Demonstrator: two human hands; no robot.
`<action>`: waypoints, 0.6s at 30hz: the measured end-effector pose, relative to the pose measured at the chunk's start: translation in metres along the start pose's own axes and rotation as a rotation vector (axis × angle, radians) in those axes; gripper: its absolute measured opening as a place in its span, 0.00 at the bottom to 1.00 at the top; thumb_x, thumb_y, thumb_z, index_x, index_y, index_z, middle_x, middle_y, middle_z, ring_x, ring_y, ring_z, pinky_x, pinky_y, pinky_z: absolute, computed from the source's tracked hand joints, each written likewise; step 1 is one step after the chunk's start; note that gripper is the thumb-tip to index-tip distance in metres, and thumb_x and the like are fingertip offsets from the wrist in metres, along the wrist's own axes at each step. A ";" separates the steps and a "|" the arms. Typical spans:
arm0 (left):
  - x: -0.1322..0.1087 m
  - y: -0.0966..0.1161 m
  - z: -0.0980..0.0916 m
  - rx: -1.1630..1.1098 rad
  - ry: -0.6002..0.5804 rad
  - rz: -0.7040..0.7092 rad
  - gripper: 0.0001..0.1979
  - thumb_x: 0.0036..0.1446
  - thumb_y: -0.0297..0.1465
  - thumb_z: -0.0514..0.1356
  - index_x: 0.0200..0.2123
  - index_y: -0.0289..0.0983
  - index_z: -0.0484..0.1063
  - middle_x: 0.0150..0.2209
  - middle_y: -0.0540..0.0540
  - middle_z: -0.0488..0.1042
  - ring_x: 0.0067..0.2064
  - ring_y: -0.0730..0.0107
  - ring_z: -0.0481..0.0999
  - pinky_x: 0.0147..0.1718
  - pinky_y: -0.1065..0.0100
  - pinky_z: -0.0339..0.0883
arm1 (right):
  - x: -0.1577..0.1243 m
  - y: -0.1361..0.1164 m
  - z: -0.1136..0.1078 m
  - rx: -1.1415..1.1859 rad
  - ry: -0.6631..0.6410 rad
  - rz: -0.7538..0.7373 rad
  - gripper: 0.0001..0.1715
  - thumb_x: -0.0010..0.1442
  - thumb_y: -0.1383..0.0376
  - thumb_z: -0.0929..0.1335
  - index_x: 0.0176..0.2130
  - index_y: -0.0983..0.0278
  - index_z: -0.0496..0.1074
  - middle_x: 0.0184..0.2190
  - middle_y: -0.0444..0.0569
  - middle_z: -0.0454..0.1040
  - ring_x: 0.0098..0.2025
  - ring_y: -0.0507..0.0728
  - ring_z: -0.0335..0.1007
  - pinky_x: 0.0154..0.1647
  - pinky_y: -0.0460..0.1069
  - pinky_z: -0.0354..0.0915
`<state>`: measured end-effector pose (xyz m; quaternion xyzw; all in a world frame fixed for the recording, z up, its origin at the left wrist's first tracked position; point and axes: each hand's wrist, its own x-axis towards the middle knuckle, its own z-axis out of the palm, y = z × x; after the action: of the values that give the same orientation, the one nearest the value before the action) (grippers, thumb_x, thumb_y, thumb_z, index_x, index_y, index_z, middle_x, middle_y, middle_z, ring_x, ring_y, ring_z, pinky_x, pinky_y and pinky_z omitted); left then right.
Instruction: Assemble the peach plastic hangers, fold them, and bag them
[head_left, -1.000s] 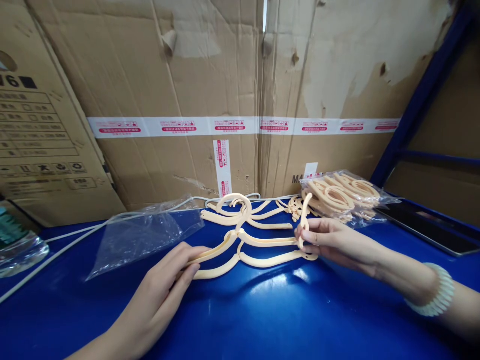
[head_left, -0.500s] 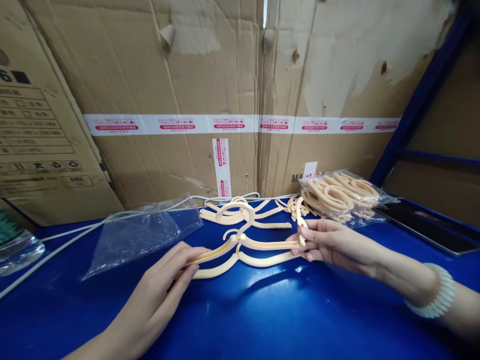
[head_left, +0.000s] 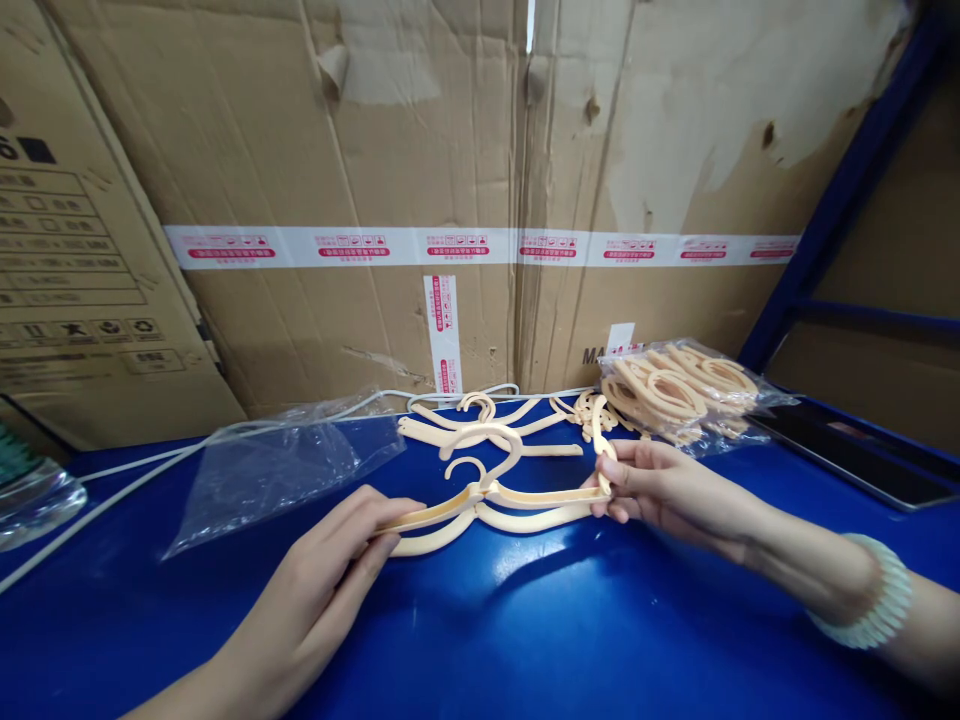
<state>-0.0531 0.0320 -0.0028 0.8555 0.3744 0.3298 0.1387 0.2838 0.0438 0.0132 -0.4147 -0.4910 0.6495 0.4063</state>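
Two small cream plastic hangers (head_left: 495,500) lie stacked on the blue table (head_left: 525,630), their hooks pointing away from me. My left hand (head_left: 341,560) pinches their left ends between thumb and fingers. My right hand (head_left: 652,485) is closed on their right ends and also has an upright cream hook piece (head_left: 598,425) in its fingers. More loose hangers (head_left: 480,425) lie just behind. An empty clear plastic bag (head_left: 285,465) is spread out on the left.
A sealed bag of cream hangers (head_left: 682,390) sits at the back right, beside a dark tablet (head_left: 855,450). Large cardboard boxes (head_left: 450,200) wall off the back. A white cord (head_left: 135,480) runs along the left, and a plastic bottle (head_left: 30,490) lies at the far left edge.
My right hand has brought the right ends of the two hangers together, so they now lie closer on top of each other. The left hand has stayed in place.
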 end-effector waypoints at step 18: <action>-0.003 0.000 0.004 -0.014 0.063 -0.136 0.17 0.66 0.39 0.51 0.55 0.43 0.64 0.39 0.48 0.76 0.40 0.65 0.78 0.34 0.73 0.72 | -0.003 0.001 0.013 -0.034 0.178 -0.211 0.22 0.49 0.55 0.77 0.33 0.64 0.67 0.28 0.46 0.73 0.26 0.51 0.68 0.27 0.47 0.64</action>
<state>-0.0516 0.0299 -0.0069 0.8161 0.4337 0.3491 0.1549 0.2721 0.0371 0.0146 -0.4237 -0.5048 0.5552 0.5075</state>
